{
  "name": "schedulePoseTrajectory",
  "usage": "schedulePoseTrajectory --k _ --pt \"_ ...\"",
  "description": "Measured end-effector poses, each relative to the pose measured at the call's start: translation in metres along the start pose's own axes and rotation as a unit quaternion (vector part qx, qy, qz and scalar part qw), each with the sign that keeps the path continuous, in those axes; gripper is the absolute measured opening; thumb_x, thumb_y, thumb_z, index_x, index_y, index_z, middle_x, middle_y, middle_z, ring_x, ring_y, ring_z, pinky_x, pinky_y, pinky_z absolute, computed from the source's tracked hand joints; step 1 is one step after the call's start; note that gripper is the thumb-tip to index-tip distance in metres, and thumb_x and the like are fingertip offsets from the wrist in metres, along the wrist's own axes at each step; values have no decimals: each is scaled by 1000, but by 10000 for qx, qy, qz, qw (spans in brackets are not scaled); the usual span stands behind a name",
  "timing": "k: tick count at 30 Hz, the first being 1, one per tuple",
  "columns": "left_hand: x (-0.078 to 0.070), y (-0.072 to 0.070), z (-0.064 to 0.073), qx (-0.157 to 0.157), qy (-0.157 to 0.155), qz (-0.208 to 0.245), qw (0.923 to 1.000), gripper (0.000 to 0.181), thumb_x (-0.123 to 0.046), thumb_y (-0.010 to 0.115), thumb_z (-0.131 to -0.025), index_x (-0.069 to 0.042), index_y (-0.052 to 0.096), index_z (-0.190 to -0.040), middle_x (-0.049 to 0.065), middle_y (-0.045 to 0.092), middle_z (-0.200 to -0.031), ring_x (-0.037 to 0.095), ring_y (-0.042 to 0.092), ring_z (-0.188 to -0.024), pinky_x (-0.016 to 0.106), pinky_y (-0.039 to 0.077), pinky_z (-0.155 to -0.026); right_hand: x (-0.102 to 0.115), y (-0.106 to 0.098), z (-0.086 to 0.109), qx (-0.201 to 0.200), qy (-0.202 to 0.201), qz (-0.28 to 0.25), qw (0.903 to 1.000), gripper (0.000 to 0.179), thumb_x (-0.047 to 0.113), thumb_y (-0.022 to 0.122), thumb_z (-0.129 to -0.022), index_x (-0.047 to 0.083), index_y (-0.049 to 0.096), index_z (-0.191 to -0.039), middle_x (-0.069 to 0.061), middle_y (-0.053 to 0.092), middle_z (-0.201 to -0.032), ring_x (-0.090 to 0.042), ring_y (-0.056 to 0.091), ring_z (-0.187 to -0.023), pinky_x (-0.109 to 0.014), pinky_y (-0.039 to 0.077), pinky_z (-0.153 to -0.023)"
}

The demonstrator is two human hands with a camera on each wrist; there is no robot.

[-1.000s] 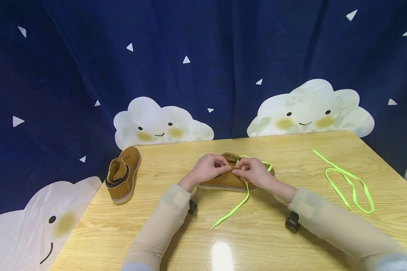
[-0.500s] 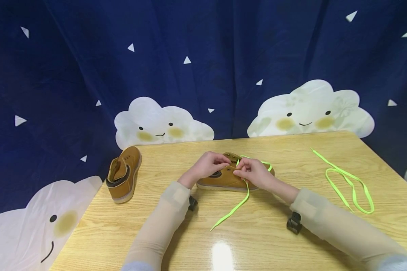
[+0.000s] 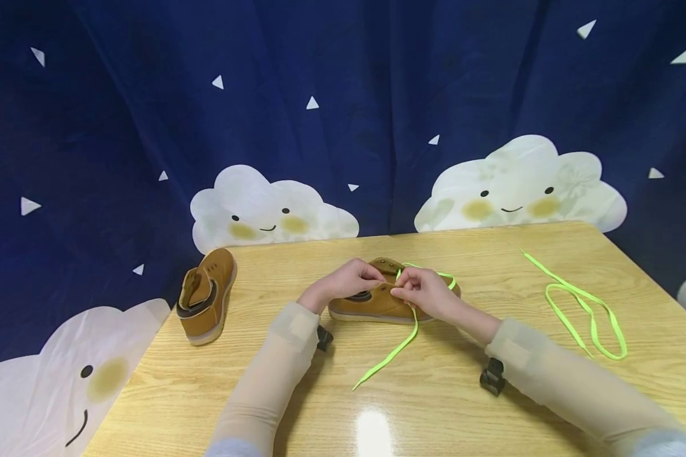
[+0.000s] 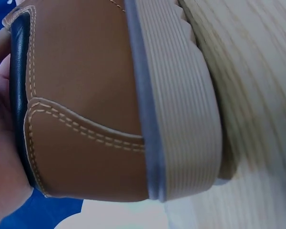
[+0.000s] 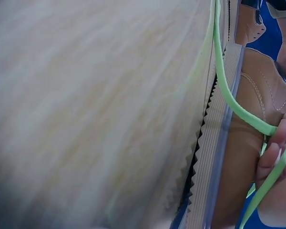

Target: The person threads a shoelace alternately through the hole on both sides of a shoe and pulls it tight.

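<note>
A tan leather shoe (image 3: 371, 310) with a pale ribbed sole lies side-on at mid-table, its toe to the right. A neon-green shoelace (image 3: 393, 352) threads its front eyelets, one end trailing onto the table. My left hand (image 3: 349, 279) pinches the upper edge of the near eyelet flap, and its fingertips are partly hidden inside the opening. In the left wrist view the shoe's heel (image 4: 86, 152) hides most of that hand. Close beside it, my right hand (image 3: 429, 293) pinches the lace at the flap. The lace (image 5: 248, 117) runs past its curled fingers (image 5: 283, 129) in the right wrist view.
A second tan shoe (image 3: 208, 295), without a visible lace, stands at the table's left edge. Another green shoelace (image 3: 591, 311) lies looped on the right of the wooden table (image 3: 463, 406). Behind hangs a dark blue curtain (image 3: 331, 139) with clouds.
The left hand's fingers lifted slightly off the near flap, uncovering an eyelet, and are now back at its edge. The right hand stays nearly still at the flap.
</note>
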State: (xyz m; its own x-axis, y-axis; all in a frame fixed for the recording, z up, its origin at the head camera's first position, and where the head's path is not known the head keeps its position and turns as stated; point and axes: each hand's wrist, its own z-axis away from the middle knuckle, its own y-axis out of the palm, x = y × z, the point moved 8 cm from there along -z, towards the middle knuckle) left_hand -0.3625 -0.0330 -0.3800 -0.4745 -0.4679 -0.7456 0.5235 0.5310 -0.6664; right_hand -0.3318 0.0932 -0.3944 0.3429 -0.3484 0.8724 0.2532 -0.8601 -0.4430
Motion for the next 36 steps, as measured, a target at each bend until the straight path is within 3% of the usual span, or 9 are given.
schedulePoseTrajectory --k 2,6,11,15,19,23,28,31,36 --pt "0 -1 0 -54 -11 -47 10000 17 -4 59 -97 3 73 -103 2 69 -84 6 43 -58 19 38 -61 0 0 0 -5 0 11 10000 10 6 70 -89 4 62 -84 -4 55 -60 -18 49 -50 -23 37 -46" --pt "0 -2 2 -179 -35 -346 9992 17 -7 59 -97 0 74 -102 -2 59 -68 8 39 -54 21 35 -57 2 -1 -1 14 15 46 10000 9 7 70 -90 4 64 -84 -6 57 -60 -23 51 -51 -23 38 -46" --pt "-3 -7 6 -478 34 -1157 9921 18 -13 58 -99 -5 74 -103 -4 62 -73 7 45 -59 22 40 -63 2 -2 -3 104 113 228 9996 11 12 69 -91 5 67 -83 -6 59 -61 -28 54 -56 -24 39 -49" --pt "-9 -17 15 -987 313 -2028 9737 15 -14 60 -98 -8 74 -99 -2 68 -86 8 56 -71 26 47 -72 4 -5 -4 120 161 555 9983 11 15 69 -91 8 70 -84 0 60 -63 -21 54 -58 -27 40 -52" --pt "-13 -31 31 -1642 724 -2525 9508 12 -12 62 -96 -7 73 -95 1 67 -88 13 61 -79 30 50 -76 10 -12 -5 32 -78 991 9950 8 15 70 -90 8 73 -87 4 64 -72 -13 58 -65 -30 46 -62" --pt "-9 -47 47 -2096 812 -2499 9418 11 -10 63 -95 -4 72 -93 0 63 -86 14 58 -79 30 49 -74 18 -25 -5 -206 -407 1205 9917 8 12 69 -91 5 73 -91 2 68 -80 -15 63 -76 -34 50 -72" --pt "6 -62 65 -2416 512 -2212 9434 11 -9 63 -96 -5 72 -91 0 61 -83 14 53 -73 31 46 -69 20 -43 -1 -598 -461 1292 9887 10 12 69 -91 3 71 -88 -2 67 -78 -16 60 -74 -31 47 -68" --pt "15 -68 75 -2523 317 -2057 9450 11 -9 62 -96 -4 71 -92 1 62 -85 14 53 -73 33 46 -68 13 -46 3 -442 -168 1056 9933 17 14 67 -93 2 66 -80 -4 65 -70 -17 59 -65 -29 47 -62" --pt "29 -77 90 -2663 -19 -1825 9465 11 -10 59 -98 -3 67 -97 4 63 -86 16 52 -71 34 45 -66 -1 -38 11 241 380 1021 9938 22 17 64 -95 5 67 -77 -2 64 -64 -19 60 -57 -28 47 -55"
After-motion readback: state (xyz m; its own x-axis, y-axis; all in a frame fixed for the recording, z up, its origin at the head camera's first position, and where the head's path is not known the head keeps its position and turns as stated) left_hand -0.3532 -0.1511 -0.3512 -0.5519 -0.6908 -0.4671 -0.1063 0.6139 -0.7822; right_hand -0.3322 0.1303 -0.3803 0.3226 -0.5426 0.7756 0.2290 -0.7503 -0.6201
